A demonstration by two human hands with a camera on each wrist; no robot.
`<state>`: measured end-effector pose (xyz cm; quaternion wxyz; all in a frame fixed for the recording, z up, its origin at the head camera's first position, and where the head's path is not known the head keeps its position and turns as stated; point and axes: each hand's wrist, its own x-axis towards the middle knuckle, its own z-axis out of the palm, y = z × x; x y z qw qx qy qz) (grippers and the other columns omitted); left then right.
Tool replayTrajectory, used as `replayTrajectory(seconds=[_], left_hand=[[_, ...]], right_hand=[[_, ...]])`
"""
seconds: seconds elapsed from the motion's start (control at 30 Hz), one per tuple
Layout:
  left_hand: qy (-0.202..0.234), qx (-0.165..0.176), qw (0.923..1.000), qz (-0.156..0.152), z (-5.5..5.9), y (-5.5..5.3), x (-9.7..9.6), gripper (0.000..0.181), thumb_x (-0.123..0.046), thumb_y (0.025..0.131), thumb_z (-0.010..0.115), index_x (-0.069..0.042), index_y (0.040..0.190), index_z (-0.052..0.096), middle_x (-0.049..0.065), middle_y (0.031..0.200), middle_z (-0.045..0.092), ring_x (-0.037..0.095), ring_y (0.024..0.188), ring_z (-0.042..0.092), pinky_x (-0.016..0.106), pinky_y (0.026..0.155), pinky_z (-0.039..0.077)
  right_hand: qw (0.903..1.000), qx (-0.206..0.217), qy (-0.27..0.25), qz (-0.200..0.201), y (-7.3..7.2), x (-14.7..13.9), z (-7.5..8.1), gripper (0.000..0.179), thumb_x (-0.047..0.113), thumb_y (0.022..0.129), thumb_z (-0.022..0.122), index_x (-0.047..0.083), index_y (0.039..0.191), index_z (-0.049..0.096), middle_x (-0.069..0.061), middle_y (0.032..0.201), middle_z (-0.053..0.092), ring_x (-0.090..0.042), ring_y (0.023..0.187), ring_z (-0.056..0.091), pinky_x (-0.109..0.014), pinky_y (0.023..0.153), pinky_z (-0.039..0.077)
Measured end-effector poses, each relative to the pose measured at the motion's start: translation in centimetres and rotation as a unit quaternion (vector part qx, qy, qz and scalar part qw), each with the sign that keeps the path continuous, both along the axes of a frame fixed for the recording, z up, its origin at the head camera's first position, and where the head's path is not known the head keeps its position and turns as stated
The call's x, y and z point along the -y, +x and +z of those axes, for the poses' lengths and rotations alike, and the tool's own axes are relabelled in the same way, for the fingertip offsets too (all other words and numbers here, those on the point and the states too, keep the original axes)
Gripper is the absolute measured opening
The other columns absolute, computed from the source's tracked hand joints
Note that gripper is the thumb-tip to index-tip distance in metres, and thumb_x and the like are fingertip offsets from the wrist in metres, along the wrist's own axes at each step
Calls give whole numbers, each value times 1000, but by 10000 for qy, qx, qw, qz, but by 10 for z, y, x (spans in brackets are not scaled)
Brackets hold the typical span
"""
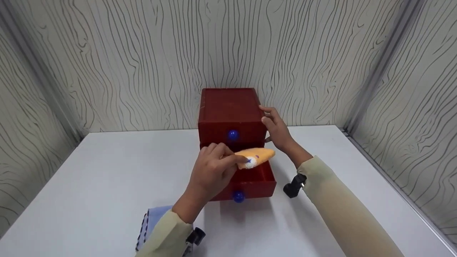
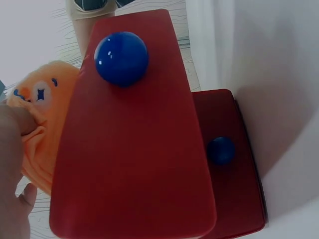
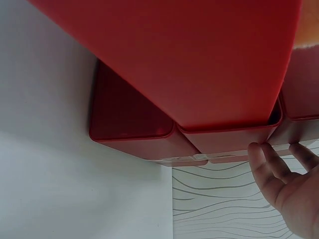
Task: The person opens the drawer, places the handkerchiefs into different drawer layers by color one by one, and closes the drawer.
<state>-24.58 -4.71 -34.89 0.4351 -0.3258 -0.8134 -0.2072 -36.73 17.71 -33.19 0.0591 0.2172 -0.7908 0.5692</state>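
A red drawer cabinet (image 1: 230, 105) stands against the back wall with one drawer (image 1: 251, 192) pulled out by its blue knob side. My left hand (image 1: 214, 167) pinches a soft orange cloth (image 1: 262, 154) with a white-muzzled animal face, and holds it over that drawer. In the left wrist view the same orange cloth (image 2: 55, 109) hangs bunched between fingers and thumb beside the drawer front (image 2: 134, 149). My right hand (image 1: 278, 130) rests its fingertips against the cabinet's right side; the right wrist view shows its fingers (image 3: 269, 172) spread at the cabinet's edge.
A folded blue cloth (image 1: 157, 216) with dark stitched edging lies on the white table (image 1: 107, 171), partly hidden by my left sleeve. Below the pulled-out drawer sits another closed drawer (image 2: 232, 184) with a blue knob. Patterned walls (image 1: 142, 64) enclose the table's back and sides.
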Motion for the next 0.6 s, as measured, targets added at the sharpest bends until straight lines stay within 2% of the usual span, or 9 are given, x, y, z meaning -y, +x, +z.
replayTrajectory(seconds=[0.23, 0.6], left_hand=[[-227, 175, 9996, 76, -5, -8, 1, 12, -25, 84, 62, -31, 92, 67, -6, 77, 57, 11, 71, 47, 23, 61, 37], [-210, 687, 9963, 470, -9, -13, 1, 12, -25, 82, 63, -33, 90, 70, -7, 75, 55, 10, 72, 45, 24, 62, 35]], right_hand=[[9999, 41, 116, -44, 16, 5, 12, 45, 26, 96, 33, 17, 140, 27, -15, 137, 37, -36, 111, 53, -48, 58, 52], [9999, 39, 157, -14, 16, 5, 13, 46, 28, 95, 33, 18, 140, 26, -14, 137, 37, -35, 111, 53, -43, 58, 53]])
